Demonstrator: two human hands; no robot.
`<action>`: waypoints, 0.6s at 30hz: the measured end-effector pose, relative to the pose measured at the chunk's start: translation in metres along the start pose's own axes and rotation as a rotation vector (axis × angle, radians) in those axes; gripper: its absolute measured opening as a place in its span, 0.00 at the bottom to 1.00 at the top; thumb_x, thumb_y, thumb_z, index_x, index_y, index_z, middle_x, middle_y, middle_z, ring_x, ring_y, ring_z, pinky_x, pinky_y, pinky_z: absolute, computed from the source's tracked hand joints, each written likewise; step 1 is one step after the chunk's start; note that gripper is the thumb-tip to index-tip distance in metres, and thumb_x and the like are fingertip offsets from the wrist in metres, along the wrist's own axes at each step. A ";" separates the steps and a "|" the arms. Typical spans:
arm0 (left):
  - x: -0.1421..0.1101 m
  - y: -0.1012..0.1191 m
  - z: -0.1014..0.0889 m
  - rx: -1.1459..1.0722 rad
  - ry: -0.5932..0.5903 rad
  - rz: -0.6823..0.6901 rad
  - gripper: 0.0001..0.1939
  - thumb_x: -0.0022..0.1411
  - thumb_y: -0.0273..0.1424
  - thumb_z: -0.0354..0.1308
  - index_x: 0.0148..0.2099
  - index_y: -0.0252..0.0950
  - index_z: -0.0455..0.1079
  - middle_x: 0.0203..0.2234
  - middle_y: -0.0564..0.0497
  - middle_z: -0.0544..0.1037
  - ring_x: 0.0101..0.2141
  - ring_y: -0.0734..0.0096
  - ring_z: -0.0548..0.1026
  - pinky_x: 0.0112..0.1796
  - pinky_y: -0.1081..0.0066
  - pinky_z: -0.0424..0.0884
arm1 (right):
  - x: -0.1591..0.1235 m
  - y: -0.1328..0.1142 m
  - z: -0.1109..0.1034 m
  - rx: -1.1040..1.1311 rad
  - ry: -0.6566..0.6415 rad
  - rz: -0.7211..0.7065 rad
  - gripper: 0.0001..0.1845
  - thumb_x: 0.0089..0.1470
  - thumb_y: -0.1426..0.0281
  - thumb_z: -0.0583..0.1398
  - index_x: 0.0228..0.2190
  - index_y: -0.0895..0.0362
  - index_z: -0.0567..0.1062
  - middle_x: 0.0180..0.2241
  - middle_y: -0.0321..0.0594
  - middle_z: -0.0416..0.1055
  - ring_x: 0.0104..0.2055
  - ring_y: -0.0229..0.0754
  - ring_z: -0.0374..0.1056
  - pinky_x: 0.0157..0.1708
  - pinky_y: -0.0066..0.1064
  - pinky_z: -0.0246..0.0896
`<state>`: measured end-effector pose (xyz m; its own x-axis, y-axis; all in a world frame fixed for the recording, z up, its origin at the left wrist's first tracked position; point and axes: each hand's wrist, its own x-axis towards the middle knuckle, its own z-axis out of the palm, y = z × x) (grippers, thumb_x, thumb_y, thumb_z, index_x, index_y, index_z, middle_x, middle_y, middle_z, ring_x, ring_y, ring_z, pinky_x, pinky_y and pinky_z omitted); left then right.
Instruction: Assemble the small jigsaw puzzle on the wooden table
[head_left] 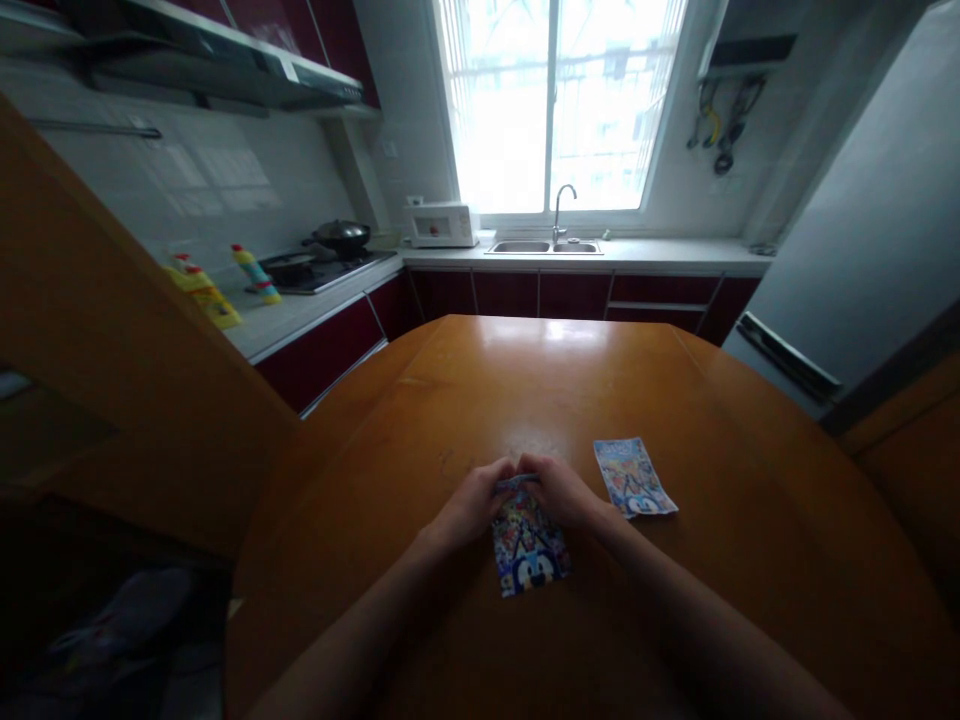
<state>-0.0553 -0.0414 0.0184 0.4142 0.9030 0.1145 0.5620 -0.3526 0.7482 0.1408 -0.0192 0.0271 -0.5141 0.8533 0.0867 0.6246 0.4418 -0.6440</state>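
Pinching the packet (529,545) at its top edge, the left hand (474,500) and right hand (556,490) sit close together, each grasping it with thumb and curled fingers; how deep the grip goes is hidden. Good handling here likely means keeping both pinches level, using small, even force and leaving the packet's lower part unsqueezed; a sudden jerk could crease the thin wrapper or tear it askew. The packet is at the near, middle part of the table (525,385), printed front up; whether its bottom end touches the table I cannot tell. Its long axis runs from the table's near side toward its far side, the gripped end pointing away and slightly left, the cartoon character (534,571) at the near end. A second packet (634,480) lies on the table's right half.
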 end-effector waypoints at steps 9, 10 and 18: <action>0.008 -0.008 0.000 -0.080 0.235 -0.004 0.14 0.68 0.33 0.51 0.45 0.36 0.77 0.38 0.48 0.81 0.39 0.65 0.77 0.42 0.70 0.71 | 0.011 0.016 0.013 0.327 0.216 -0.028 0.09 0.61 0.67 0.58 0.35 0.58 0.77 0.33 0.39 0.77 0.36 0.42 0.71 0.39 0.30 0.63; 0.008 -0.008 0.000 -0.077 0.258 0.004 0.14 0.68 0.32 0.50 0.44 0.35 0.77 0.37 0.47 0.80 0.39 0.65 0.77 0.42 0.69 0.71 | 0.011 0.017 0.015 0.346 0.236 -0.032 0.09 0.61 0.68 0.57 0.36 0.58 0.77 0.33 0.39 0.77 0.36 0.42 0.71 0.39 0.31 0.63; 0.009 -0.009 0.001 -0.190 0.265 -0.011 0.11 0.66 0.32 0.55 0.45 0.34 0.77 0.41 0.46 0.81 0.43 0.63 0.78 0.46 0.68 0.73 | 0.009 0.024 0.028 0.449 0.343 -0.044 0.09 0.56 0.73 0.57 0.35 0.58 0.78 0.33 0.40 0.77 0.38 0.43 0.72 0.41 0.32 0.64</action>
<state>-0.0559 -0.0305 0.0119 0.1945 0.9477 0.2532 0.4109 -0.3131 0.8563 0.1350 -0.0086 -0.0092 -0.2672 0.9108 0.3147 0.2570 0.3821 -0.8877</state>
